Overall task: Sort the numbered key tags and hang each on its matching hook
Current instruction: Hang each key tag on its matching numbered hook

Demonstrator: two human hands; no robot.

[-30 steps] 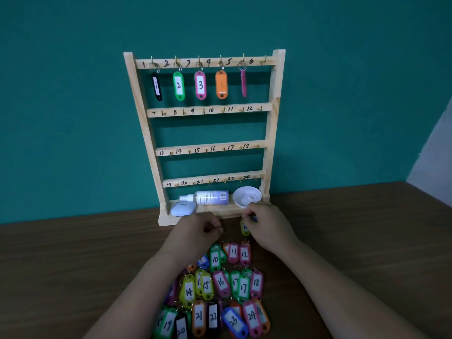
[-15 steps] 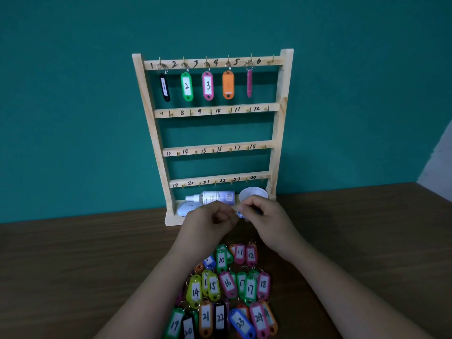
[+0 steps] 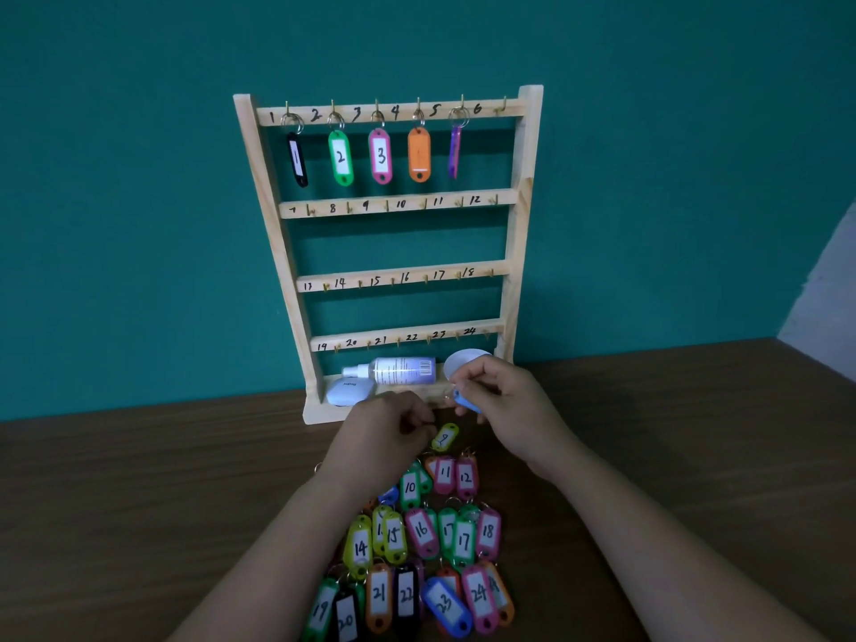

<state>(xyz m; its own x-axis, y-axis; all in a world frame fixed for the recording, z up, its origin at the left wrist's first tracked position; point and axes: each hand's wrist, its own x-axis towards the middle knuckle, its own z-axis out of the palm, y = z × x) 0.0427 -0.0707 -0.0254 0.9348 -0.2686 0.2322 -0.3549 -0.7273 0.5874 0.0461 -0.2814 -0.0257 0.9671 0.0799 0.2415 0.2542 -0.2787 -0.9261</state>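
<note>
The right hand [image 3: 507,405], just right of the frame's centre, pinches a blue key tag [image 3: 467,402] in front of the wooden rack [image 3: 525,224]. The left hand [image 3: 382,440] beside it has curled fingers close to the yellow tag 9 [image 3: 444,436]; if it grips anything, I cannot tell. The other numbered tags [image 3: 419,549] lie at lower centre.

Rack [image 3: 519,224]: 1–24; green tag [image 3: 341,157]: 2

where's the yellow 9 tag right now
In the head view, the yellow 9 tag sits between the left hand and right hand, just beyond tag 11.
</note>
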